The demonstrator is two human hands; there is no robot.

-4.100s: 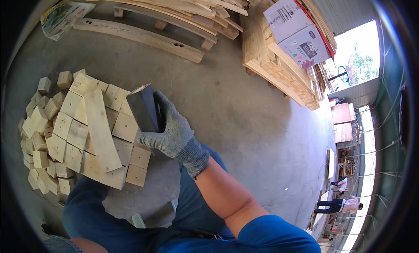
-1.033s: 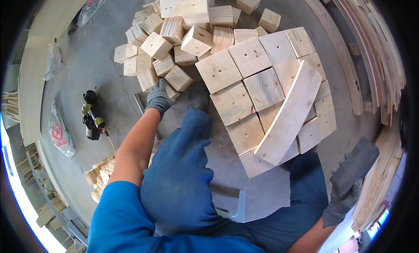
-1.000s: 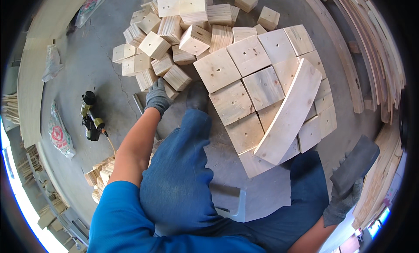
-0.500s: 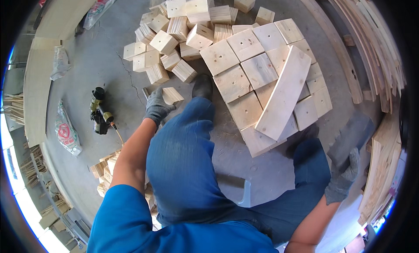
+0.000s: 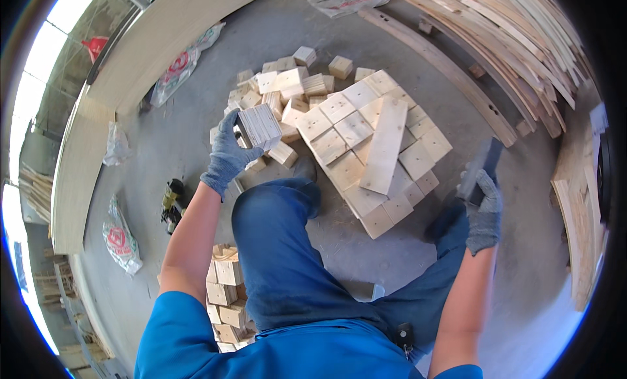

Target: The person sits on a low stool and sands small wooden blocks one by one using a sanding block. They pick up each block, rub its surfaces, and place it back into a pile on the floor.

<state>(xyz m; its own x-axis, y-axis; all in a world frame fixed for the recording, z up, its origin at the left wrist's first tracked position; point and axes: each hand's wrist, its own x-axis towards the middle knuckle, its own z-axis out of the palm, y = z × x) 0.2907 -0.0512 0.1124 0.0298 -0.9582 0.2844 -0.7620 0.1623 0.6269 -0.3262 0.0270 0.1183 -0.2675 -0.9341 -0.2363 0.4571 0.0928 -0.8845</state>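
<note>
My left hand (image 5: 230,150), in a grey knit glove, is closed around a wooden block (image 5: 261,126). The block is raised in front of the heap of blocks, its striped layered side turned toward me. In my right hand (image 5: 483,206), also gloved, is a dark flat tool (image 5: 482,171) with a broad rectangular face; its exact kind is unclear. It is held up on the right, apart from the wood. Between the hands, blocks set side by side form a rectangular layer (image 5: 353,127) on the floor. A pale plank (image 5: 386,147) lies slantwise across it.
Loose wooden blocks (image 5: 287,83) lie heaped beyond my left hand. More blocks (image 5: 228,294) are stacked beside my left leg. A nail-gun-like tool (image 5: 172,206) rests on the floor at left. Long boards (image 5: 490,39) are piled at the far right. Plastic bags (image 5: 121,238) lie at left.
My left hand has picked the block up off the floor and lifted it. My right hand has brought the dark tool inward and up. The view has shifted.
</note>
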